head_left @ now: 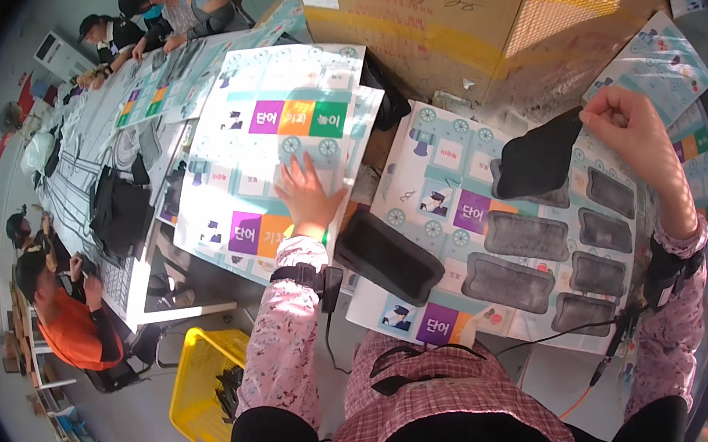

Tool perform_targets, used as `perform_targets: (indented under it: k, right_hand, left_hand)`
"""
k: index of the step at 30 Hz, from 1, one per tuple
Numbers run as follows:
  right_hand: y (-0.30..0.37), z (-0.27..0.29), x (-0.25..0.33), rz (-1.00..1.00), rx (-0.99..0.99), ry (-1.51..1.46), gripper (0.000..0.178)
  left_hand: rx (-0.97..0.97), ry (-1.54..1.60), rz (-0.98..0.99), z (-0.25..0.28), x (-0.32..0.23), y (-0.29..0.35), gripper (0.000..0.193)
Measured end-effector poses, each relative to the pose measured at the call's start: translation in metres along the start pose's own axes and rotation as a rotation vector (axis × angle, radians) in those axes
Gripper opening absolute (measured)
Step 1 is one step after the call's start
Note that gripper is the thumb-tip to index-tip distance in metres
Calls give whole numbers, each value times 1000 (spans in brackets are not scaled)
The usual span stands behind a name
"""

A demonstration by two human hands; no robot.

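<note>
My left hand [308,198] lies spread on a large printed sheet [216,180] with purple, orange and green blocks. Between the thumb and fingers of my right hand [622,124] is pinched the corner of a black fabric piece [538,156], which hangs over a grey-black padded piece on a second printed sheet [456,297]. More flat grey-black padded pieces [528,233] lie in rows on that sheet, several in all. A darker black rectangular piece [389,256] with a raised rim rests across the gap between the two sheets.
A big cardboard box [411,37] with yellow tape stands behind the sheets. Below left is a yellow basket [183,401] holding black pieces. A long table [109,132] carries black straps and cloth. Several people work at the left, one in an orange top [75,321]. Cables hang near both wrists.
</note>
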State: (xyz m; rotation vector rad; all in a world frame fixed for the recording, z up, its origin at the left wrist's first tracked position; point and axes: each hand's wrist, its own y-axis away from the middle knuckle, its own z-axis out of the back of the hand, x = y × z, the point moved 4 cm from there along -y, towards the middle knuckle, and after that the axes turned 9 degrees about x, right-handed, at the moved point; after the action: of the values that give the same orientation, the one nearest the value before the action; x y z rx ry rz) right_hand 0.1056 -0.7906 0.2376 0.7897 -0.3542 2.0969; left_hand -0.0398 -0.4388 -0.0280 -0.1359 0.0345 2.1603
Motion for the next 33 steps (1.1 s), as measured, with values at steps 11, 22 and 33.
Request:
perform_targets:
  k: [11,22,33]
  right_hand:
    - [13,-12,32,-20,-140,84,23]
    - [-13,-57,103,-90,-108,138,30]
    - [-100,-135,163,69,-128,200,33]
  left_hand:
    - [172,-404,-268,67,26,-16,62]
    - [142,159,-630,45,3,67,59]
    - [85,1209,-686,120,-37,-5,77]
